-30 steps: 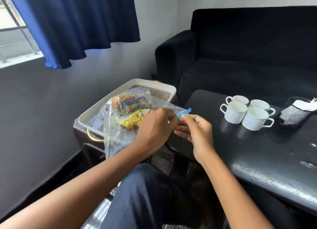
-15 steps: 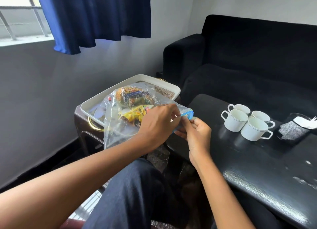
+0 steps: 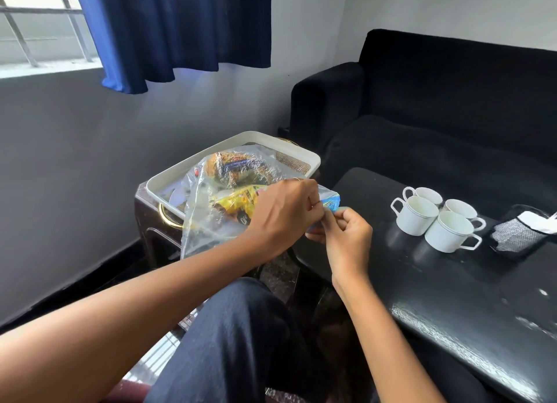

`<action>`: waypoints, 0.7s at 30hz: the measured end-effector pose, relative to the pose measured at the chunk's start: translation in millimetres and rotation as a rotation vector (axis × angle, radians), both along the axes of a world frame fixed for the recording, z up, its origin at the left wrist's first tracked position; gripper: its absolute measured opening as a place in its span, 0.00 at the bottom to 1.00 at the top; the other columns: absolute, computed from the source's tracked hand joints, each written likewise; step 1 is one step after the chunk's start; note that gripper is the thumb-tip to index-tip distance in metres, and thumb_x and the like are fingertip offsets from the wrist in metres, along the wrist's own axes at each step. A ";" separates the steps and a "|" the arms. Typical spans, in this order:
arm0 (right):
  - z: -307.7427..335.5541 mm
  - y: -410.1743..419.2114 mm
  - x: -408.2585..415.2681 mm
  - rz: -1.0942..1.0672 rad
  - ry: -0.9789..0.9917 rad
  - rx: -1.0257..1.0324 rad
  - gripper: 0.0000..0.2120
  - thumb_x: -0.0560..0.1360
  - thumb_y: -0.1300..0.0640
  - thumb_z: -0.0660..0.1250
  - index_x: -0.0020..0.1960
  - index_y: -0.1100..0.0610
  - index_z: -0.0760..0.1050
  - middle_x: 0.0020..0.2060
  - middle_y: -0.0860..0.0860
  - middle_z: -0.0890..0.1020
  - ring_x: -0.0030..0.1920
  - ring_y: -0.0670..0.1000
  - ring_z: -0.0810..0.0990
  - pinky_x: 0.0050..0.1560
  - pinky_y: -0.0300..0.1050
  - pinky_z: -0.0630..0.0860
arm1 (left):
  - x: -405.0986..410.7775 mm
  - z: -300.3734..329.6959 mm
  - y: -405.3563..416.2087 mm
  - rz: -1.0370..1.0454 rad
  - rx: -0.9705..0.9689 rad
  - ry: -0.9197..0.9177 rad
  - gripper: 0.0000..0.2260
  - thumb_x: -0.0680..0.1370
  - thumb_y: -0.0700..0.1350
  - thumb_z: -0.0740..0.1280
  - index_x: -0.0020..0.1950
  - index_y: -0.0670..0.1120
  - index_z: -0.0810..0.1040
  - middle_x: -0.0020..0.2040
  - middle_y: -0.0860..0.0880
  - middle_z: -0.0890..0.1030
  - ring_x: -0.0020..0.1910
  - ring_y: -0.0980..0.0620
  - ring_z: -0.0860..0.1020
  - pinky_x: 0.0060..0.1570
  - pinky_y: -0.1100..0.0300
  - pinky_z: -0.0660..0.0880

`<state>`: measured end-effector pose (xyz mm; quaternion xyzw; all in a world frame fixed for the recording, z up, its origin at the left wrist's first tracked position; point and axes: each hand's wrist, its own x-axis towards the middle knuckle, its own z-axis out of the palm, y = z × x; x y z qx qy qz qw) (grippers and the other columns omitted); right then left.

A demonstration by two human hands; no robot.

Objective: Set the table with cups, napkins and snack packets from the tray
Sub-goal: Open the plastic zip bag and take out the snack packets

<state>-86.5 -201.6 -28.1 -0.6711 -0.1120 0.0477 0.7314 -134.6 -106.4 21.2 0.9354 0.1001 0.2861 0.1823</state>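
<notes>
Both hands have slid closer together along the blue zip strip [image 3: 331,203] of the clear bag [image 3: 211,215]. Left hand [image 3: 286,212] and right hand [image 3: 343,236] both pinch that strip. The bag hangs over the white tray [image 3: 241,143], left of the hands. It looks light, floppy and slippery, so hold the stiffer strip. Right of the hands, the black worktop [image 3: 452,297] has room before the cups [image 3: 434,218].

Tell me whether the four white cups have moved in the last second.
No. The cups stand in the same cluster on the black table, just as close to the mesh holder; only the camera has shifted.
</notes>
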 end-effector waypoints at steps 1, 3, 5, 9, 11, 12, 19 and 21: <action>0.0 -0.6 0.6 -0.003 -0.005 -0.009 0.11 0.76 0.60 0.66 0.35 0.58 0.75 0.26 0.51 0.83 0.28 0.50 0.83 0.37 0.49 0.82 | 0.4 0.0 0.0 -0.009 -0.004 0.001 0.04 0.71 0.44 0.69 0.37 0.46 0.78 0.33 0.51 0.80 0.31 0.51 0.76 0.25 0.65 0.61; -0.4 -1.6 2.1 -0.007 -0.010 -0.023 0.12 0.76 0.60 0.66 0.34 0.57 0.75 0.26 0.51 0.83 0.28 0.50 0.83 0.36 0.49 0.82 | 0.9 0.0 -0.9 -0.017 -0.014 0.011 0.03 0.71 0.43 0.68 0.37 0.45 0.78 0.33 0.50 0.81 0.32 0.50 0.77 0.28 0.60 0.67; -1.6 -1.4 2.5 -0.025 -0.023 -0.043 0.12 0.76 0.61 0.66 0.34 0.57 0.75 0.26 0.51 0.83 0.27 0.51 0.83 0.35 0.49 0.82 | 1.1 -0.3 -2.1 -0.014 -0.024 0.014 0.03 0.71 0.42 0.68 0.38 0.45 0.78 0.33 0.49 0.81 0.33 0.48 0.77 0.32 0.55 0.71; -5.2 1.6 -2.4 -0.111 -0.094 -0.104 0.10 0.74 0.62 0.66 0.34 0.56 0.74 0.24 0.49 0.82 0.25 0.49 0.82 0.31 0.43 0.80 | 1.7 -0.7 -0.7 -0.003 -0.038 0.026 0.02 0.71 0.40 0.67 0.39 0.42 0.78 0.34 0.47 0.81 0.34 0.45 0.77 0.35 0.51 0.74; -5.9 2.9 -5.3 -0.140 -0.131 -0.129 0.10 0.74 0.61 0.66 0.34 0.56 0.73 0.23 0.46 0.82 0.25 0.46 0.81 0.28 0.37 0.78 | 1.4 -1.3 0.1 -0.015 -0.035 0.036 0.02 0.71 0.40 0.66 0.39 0.42 0.78 0.34 0.47 0.80 0.35 0.45 0.78 0.35 0.51 0.75; -6.0 3.2 -6.2 -0.151 -0.144 -0.137 0.10 0.73 0.61 0.66 0.34 0.56 0.73 0.23 0.45 0.81 0.24 0.45 0.81 0.28 0.36 0.77 | 1.1 -1.7 0.1 -0.019 -0.028 0.040 0.02 0.71 0.40 0.66 0.39 0.43 0.77 0.34 0.48 0.80 0.35 0.45 0.78 0.35 0.51 0.74; -1.9 1.9 -10.1 -0.176 -0.161 -0.171 0.09 0.73 0.61 0.67 0.34 0.58 0.73 0.23 0.48 0.80 0.25 0.44 0.80 0.31 0.44 0.79 | 3.4 -2.1 -0.7 -0.001 0.002 0.038 0.02 0.71 0.39 0.65 0.38 0.43 0.76 0.33 0.48 0.77 0.34 0.44 0.77 0.34 0.51 0.74; -0.6 1.4 -10.8 -0.180 -0.167 -0.186 0.09 0.73 0.61 0.67 0.34 0.60 0.74 0.24 0.50 0.81 0.25 0.46 0.80 0.32 0.46 0.80 | 3.8 -2.3 -1.0 0.008 -0.001 0.036 0.02 0.71 0.39 0.65 0.38 0.44 0.76 0.33 0.48 0.78 0.34 0.44 0.77 0.34 0.51 0.74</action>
